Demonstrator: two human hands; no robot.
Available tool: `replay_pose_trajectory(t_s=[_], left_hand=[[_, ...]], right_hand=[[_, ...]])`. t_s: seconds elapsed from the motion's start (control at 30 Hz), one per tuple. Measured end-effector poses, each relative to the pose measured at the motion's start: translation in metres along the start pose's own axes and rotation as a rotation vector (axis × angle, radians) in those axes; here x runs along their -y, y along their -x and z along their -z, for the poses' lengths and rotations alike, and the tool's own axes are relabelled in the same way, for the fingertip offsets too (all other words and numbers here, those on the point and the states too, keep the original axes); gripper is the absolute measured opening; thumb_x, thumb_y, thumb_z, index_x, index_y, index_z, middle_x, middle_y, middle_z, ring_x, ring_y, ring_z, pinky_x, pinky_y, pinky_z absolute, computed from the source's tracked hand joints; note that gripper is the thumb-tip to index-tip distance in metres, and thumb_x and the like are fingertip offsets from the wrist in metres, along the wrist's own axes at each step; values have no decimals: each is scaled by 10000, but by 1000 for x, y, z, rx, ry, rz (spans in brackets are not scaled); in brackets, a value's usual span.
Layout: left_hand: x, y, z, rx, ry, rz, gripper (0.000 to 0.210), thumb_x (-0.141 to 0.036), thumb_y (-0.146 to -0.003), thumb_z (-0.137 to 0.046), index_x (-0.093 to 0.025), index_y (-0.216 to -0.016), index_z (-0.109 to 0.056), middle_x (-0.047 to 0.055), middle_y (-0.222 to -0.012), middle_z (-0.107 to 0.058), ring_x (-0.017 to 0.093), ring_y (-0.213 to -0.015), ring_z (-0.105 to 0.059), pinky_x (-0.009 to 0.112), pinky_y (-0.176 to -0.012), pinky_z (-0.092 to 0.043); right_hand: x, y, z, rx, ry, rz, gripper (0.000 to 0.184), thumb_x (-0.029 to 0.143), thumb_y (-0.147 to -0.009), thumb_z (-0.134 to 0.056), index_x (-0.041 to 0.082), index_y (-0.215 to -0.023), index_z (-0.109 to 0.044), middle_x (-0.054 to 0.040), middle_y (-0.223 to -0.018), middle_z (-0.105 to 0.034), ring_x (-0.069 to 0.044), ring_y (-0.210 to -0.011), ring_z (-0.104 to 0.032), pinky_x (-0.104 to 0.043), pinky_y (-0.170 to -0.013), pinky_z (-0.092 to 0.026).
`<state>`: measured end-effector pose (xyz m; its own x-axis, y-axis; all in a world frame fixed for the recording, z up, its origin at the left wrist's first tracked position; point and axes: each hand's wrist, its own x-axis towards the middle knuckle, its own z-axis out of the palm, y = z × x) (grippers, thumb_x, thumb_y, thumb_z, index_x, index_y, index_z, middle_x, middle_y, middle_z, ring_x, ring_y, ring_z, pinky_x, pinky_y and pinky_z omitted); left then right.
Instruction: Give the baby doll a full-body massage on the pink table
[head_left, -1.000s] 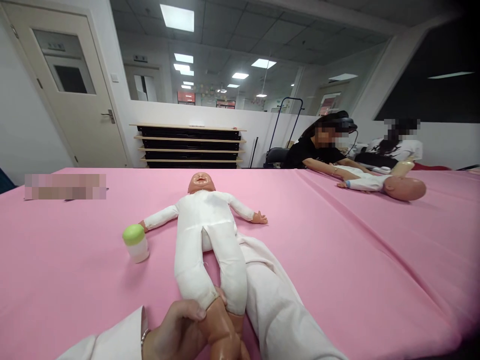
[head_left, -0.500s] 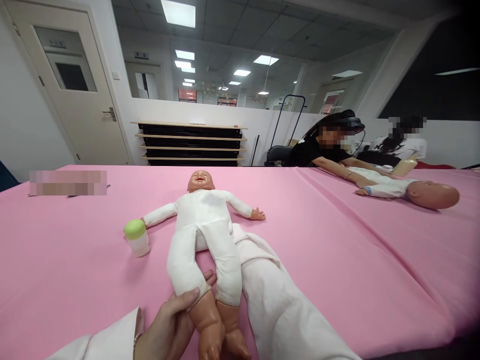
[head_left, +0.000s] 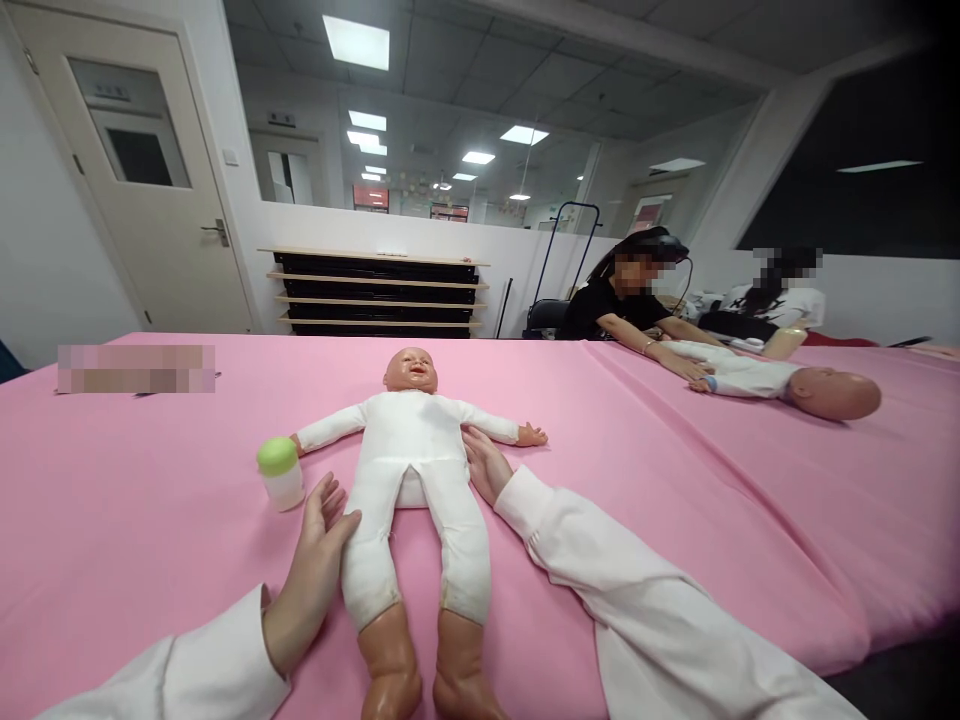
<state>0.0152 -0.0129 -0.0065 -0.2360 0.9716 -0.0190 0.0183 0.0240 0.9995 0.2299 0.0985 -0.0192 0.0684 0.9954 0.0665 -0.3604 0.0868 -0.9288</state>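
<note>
A baby doll point(head_left: 412, 430) with a white cloth body lies on its back on the pink-covered table point(head_left: 600, 590), feet toward me and arms spread. Beside its thigh, on the left, my left hand point(head_left: 319, 555) is open, fingers stretched out and the thumb touching the leg. My right hand point(head_left: 486, 462) rests open against the doll's side, just under its arm; some fingertips are hidden by the body. A small clear bottle with a green cap point(head_left: 281, 475) stands by the doll's hand on the left.
At the right, a person in a black top point(head_left: 626, 300) reaches over another baby doll point(head_left: 787, 382). Another person point(head_left: 784, 295) sits behind. A blurred patch point(head_left: 135, 370) covers something at the table's left. Stacked shelves point(head_left: 379, 290) stand beyond the far edge.
My left hand has let go of the doll's lower leg and moved up beside its thigh. The doll's legs have come apart and straightened. My right hand has come into view at its side.
</note>
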Motion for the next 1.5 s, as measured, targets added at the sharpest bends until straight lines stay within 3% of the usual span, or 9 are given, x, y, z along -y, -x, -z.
replay_pose_trajectory(t_s=[0.1,0.23,0.33,0.43,0.63,0.77,0.93,1.17,1.5], left_hand=[[-6,-21,16,-198,-209,-497,595,-345,-782,-526,-211,-1306,-279,126,-1366,-314,284,-1289,-315,487,-1057,-296],[-9,-57,57,-582,-616,-1079,557,-254,-751,-571,-158,-1227,-296,142,-1394,-201,346,-1303,-235,530,-1043,-268],[-11,-71,74,-631,-777,-1043,523,-257,-810,-485,-183,-1273,-254,108,-1418,-141,373,-1310,-187,564,-1016,-246],[-12,-75,73,-642,-773,-830,537,-302,-850,-424,-151,-1323,-220,138,-1422,-162,405,-1304,-175,609,-1013,-186],[-1,-82,65,-444,-692,-683,459,-389,-881,-340,-129,-1258,-373,159,-1280,-413,328,-1228,-358,533,-988,-306],[8,-83,59,-342,-653,-604,501,-459,-836,-389,-158,-1237,-382,146,-1221,-438,303,-1170,-408,499,-953,-357],[10,-81,56,-370,-650,-596,507,-429,-824,-406,-161,-1251,-354,148,-1213,-425,306,-1166,-403,505,-949,-348],[4,-72,53,-473,-865,-866,445,-307,-804,-450,-168,-1222,-391,176,-1269,-404,335,-1233,-340,530,-998,-264],[8,-63,51,-236,-1045,-1241,486,-172,-693,-446,-200,-1179,-450,126,-1190,-523,289,-1209,-420,516,-1074,-147]], right_hand=[[0,14,11,-45,84,17,501,361,-696,-611,239,-1163,-474,-70,-1329,-453,-195,-1263,-395,-388,-1029,-353],[22,42,9,130,388,455,555,383,-802,-491,194,-1307,-358,-71,-1456,-258,-167,-1355,-218,-373,-1123,-180],[49,59,-11,304,579,614,416,375,-857,-413,193,-1225,-479,-68,-1436,-304,-189,-1353,-223,-401,-1119,-158],[74,65,-45,462,588,513,322,374,-838,-458,199,-1076,-586,-74,-1385,-390,-207,-1315,-303,-391,-1102,-189],[61,49,-116,939,-125,-352,343,368,-831,-454,155,-1089,-528,-106,-1189,-541,-197,-1115,-521,-393,-1004,-322],[21,35,-124,881,-293,-784,305,340,-816,-465,98,-990,-532,-128,-1021,-602,-190,-944,-605,-380,-987,-311],[4,35,-115,846,-326,-814,285,284,-803,-478,98,-1007,-551,-97,-943,-630,-175,-883,-616,-354,-939,-325],[5,37,-115,853,-304,-839,274,268,-804,-484,92,-994,-576,-95,-904,-644,-176,-871,-617,-338,-907,-323],[4,35,-115,859,-347,-854,245,266,-838,-446,110,-969,-583,-74,-894,-649,-149,-840,-609,-299,-853,-342]])
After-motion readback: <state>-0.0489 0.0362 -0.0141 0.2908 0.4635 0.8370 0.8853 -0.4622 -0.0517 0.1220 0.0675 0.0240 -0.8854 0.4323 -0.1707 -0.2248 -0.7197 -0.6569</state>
